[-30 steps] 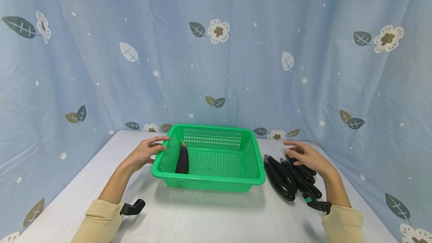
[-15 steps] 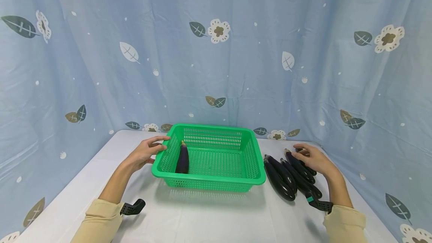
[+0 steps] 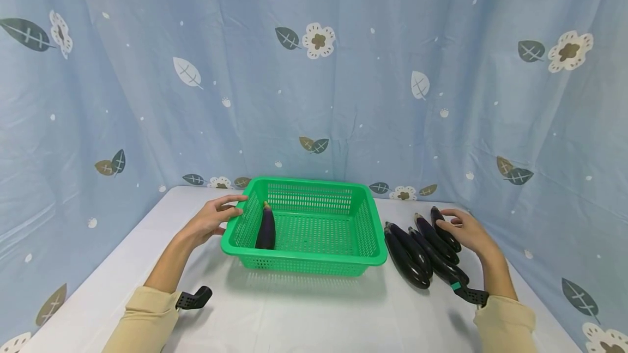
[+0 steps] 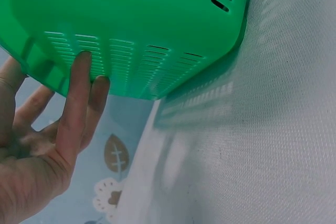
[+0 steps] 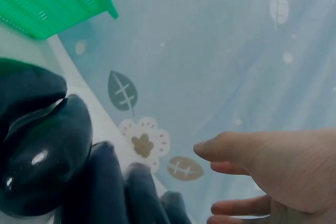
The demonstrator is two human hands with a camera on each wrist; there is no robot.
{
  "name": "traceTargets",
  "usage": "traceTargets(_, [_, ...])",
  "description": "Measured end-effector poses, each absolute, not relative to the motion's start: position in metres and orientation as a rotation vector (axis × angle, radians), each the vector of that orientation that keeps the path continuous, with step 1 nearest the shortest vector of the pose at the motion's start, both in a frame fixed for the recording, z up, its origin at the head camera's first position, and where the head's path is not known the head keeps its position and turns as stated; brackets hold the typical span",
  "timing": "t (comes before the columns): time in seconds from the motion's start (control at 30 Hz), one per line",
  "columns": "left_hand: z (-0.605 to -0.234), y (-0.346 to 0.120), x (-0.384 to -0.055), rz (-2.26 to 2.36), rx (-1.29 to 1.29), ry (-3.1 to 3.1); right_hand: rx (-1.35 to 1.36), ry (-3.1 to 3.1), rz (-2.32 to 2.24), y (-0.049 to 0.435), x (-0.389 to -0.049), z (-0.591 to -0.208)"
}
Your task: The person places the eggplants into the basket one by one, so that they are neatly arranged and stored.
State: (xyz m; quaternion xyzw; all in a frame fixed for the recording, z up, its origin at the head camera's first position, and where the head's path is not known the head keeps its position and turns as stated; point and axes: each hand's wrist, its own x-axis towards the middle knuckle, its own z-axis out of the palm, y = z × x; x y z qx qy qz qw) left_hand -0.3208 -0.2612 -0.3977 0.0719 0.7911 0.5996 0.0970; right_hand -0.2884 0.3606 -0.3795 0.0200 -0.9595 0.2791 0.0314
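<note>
Resting against the left wall of the green basket [image 3: 303, 227], the left hand [image 3: 212, 221] has its fingers straight and slightly spread, touching the plastic rather than gripping it. One eggplant in the basket [image 3: 266, 226] lies along that wall, at about 9 o'clock of the basket floor. Four more, by my count, sit in a pile of eggplants [image 3: 426, 247] on the white table [image 3: 314, 309] at the basket's 3 o'clock — so the loading looks barely begun, one in and the rest out. The right hand [image 3: 466, 233] sits at the pile's far-right edge, fingertips on the outermost eggplant [image 3: 445, 229], fingers loosely extended; whether they have closed round it I cannot tell from the head view. The right wrist view helps a little — it shows the fingers [image 5: 247, 153] apart and hovering beside the dark glossy skins, with no firm clasp visible. The left wrist view adds what the head camera hides: the fingertips [image 4: 79, 85] pressed flat on the slotted outside wall near the basket's corner. A leaf-and-flower curtain [image 3: 343, 70] hangs behind, at 12 o'clock.
</note>
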Motion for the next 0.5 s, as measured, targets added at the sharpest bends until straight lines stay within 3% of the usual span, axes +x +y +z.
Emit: traceTargets(0.5, [-0.399,-0.260,-0.323,1.792,0.203,2.336,-0.132,-3.070,0.822,0.376,-0.301,-0.402])
